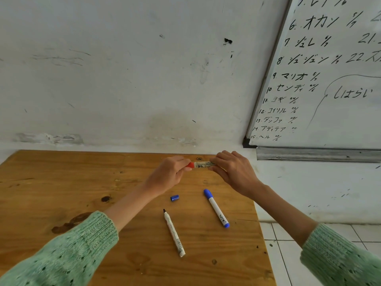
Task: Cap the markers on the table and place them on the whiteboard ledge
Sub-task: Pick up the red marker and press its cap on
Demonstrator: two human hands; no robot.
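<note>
Above the far part of the wooden table [61, 193] I hold a red marker [201, 164] level between both hands. My left hand [167, 174] pinches its red cap [190, 165], which sits at the barrel's left end. My right hand [233, 172] grips the white barrel's other end. On the table lie a blue marker [216, 207], a loose blue cap [174, 197] and an uncapped black marker [174, 233]. The metal whiteboard ledge [317, 154] runs along the wall at the right, under the whiteboard [329, 79].
The table's right edge ends near the blue marker, with white floor tiles [288, 244] beyond it. A scuffed white wall [123, 79] stands behind the table. The whiteboard is covered in black handwriting.
</note>
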